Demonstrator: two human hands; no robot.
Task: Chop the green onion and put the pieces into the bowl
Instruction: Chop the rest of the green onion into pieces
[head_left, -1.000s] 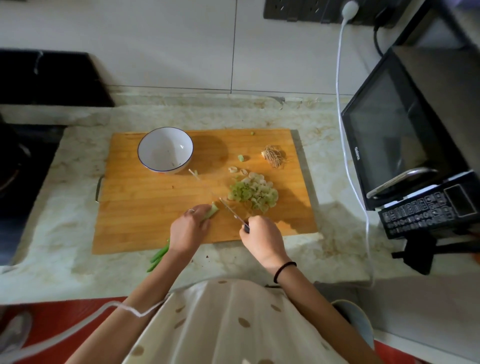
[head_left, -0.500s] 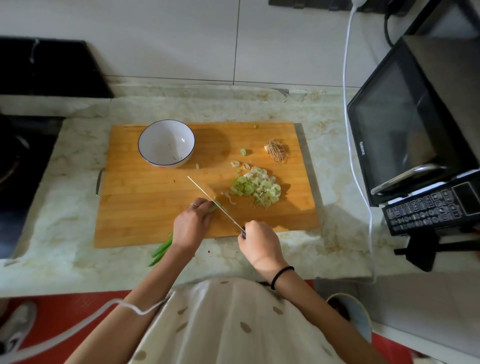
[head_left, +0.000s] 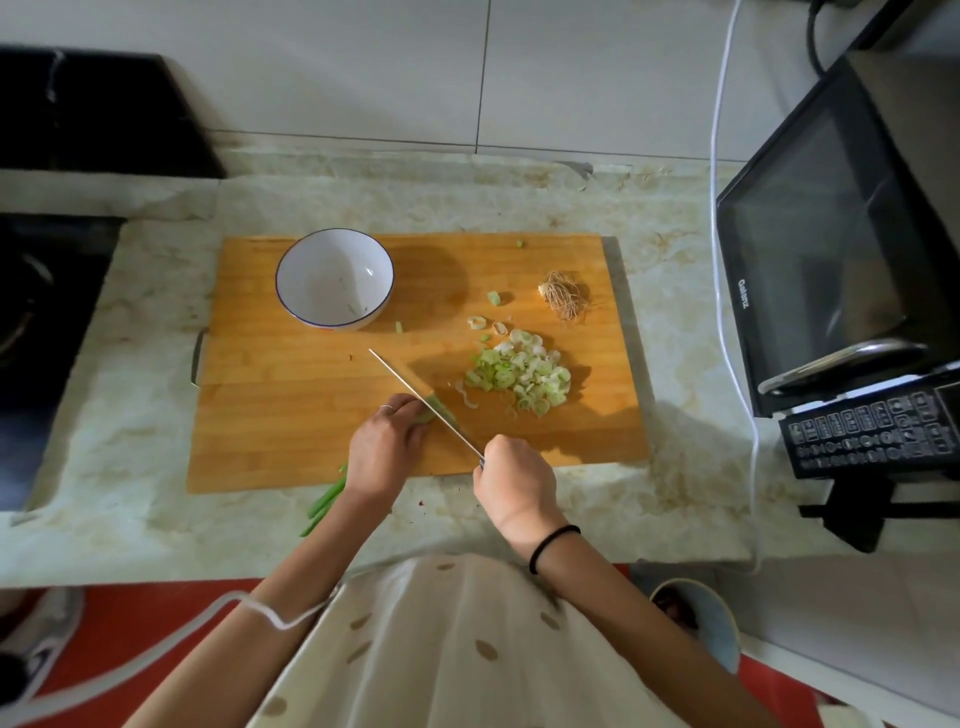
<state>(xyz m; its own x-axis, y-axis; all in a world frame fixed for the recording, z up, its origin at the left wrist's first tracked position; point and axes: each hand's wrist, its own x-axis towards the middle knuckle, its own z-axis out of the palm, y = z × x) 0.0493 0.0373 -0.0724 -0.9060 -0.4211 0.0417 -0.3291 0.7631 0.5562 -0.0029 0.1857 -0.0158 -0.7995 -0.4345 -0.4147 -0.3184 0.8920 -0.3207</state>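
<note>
The green onion (head_left: 326, 500) lies at the wooden cutting board's (head_left: 291, 415) near edge, lower middle of the frame. It is a slim stalk, pale at its cut end, with dark leaves trailing down-left over the marbled counter (head_left: 156, 415). Its long axis runs lower left to upper right. The left hand (head_left: 384, 447) curls over it, pinning it. The right hand (head_left: 514, 483) wraps the thin steel knife (head_left: 400, 380) by its handle, blade on the cut end. Ringed pieces (head_left: 519, 374) heap rightward, and the round white bowl (head_left: 322, 270) stands upper left.

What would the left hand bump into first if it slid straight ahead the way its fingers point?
Probably the knife blade, which sits right by the fingertips of the left hand. The chopped pieces lie beyond it.
</note>
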